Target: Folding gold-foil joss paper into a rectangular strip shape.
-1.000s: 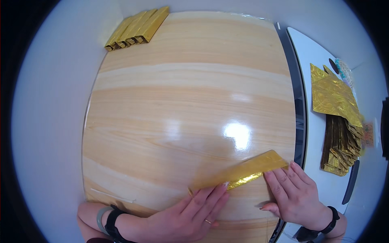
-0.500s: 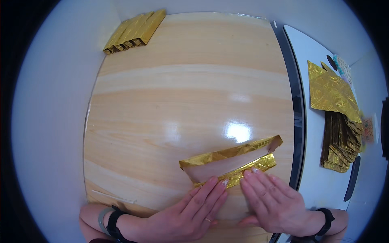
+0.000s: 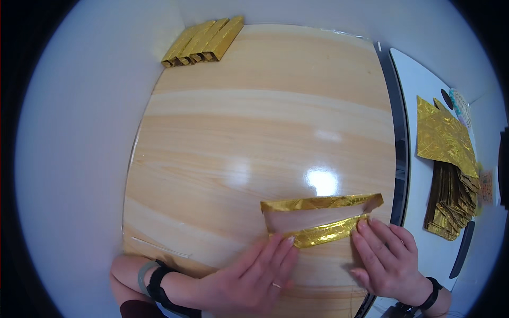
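A sheet of gold foil paper (image 3: pixel 326 232) lies near the front of the table, its far and near long edges folded up in gold around a pale inner face. My left hand (image 3: pixel 249 278) has its fingers stretched out, their tips touching the near fold at its left end; it is slightly blurred. At the right end of the same fold rest the fingertips of my right hand (image 3: pixel 389 257), fingers straight and a little apart.
Several folded gold paper tubes (image 3: pixel 212 42) lie side by side at the table's far left corner. To the right, past a dark gap, a white surface (image 3: pixel 413 79) carries a fanned stack of gold paper (image 3: pixel 448 138). A pale wall (image 3: pixel 79 159) borders the left.
My hands have moved apart along the near fold, the right one toward its right end. The whole view has shifted, so the table appears further right and lower.
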The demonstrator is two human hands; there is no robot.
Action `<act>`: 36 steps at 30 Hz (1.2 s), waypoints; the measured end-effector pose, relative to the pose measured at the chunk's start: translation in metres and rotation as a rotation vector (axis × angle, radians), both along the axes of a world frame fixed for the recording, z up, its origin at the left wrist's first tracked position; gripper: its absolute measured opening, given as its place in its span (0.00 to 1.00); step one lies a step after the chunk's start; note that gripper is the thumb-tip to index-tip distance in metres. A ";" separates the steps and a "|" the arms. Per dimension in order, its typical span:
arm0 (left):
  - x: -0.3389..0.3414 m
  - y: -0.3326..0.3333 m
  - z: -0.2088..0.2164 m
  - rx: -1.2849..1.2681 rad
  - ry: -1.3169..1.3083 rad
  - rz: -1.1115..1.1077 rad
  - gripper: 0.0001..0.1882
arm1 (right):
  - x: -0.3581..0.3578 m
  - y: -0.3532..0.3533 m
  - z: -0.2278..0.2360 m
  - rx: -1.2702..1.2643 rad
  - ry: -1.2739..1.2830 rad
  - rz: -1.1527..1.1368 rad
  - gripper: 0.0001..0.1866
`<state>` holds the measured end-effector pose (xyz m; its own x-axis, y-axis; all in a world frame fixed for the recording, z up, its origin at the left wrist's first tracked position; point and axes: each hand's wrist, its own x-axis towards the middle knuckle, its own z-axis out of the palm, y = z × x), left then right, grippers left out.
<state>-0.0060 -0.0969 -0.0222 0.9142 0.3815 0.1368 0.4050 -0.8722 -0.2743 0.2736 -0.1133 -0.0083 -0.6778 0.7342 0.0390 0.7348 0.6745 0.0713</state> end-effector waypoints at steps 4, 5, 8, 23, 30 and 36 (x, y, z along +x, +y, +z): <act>-0.006 0.017 -0.004 -0.005 -0.116 0.143 0.21 | -0.003 -0.007 -0.003 0.100 0.056 0.133 0.24; -0.006 0.020 -0.004 -0.032 -0.160 0.193 0.22 | -0.008 -0.006 -0.002 0.059 0.107 0.192 0.22; 0.001 0.024 -0.005 -0.151 -0.211 0.290 0.28 | -0.029 -0.012 -0.011 0.026 0.250 0.280 0.19; -0.002 0.081 0.002 -0.681 -0.115 0.064 0.35 | -0.006 0.048 0.000 0.037 0.449 -0.010 0.19; -0.003 0.093 0.001 -0.648 -0.231 -0.073 0.27 | 0.001 0.045 -0.011 -0.078 0.371 0.197 0.19; 0.017 0.082 0.036 -1.440 -0.132 0.735 0.09 | -0.004 0.051 -0.010 -0.058 0.362 0.152 0.21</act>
